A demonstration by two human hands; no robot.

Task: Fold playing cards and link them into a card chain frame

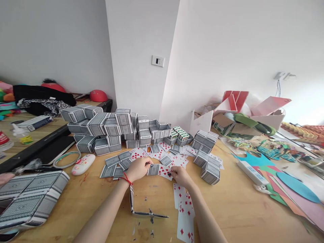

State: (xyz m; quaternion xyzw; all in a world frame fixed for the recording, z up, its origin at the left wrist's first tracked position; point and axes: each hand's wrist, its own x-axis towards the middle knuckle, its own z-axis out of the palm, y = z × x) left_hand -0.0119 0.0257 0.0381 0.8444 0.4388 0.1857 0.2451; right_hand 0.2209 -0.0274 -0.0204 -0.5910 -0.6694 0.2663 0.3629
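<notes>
Person's left hand (138, 168) (red cord bracelet (128, 179) at the wrist), fingers narrowed at a grey-patterned rectangular paper card (154, 169) just below frame centre, right hand (181, 176) narrowed at an adjoining white red-heart playing card (165, 171), actual grip impossible to tell.

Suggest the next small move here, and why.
Probably have the right hand nudge the face-up card square with the face-down card beside it. They seem to lie at slightly different angles. The right hand's fingers are at the face-up card's right end, while the left hand, at the face-down card's left end, could steady that one.
</notes>
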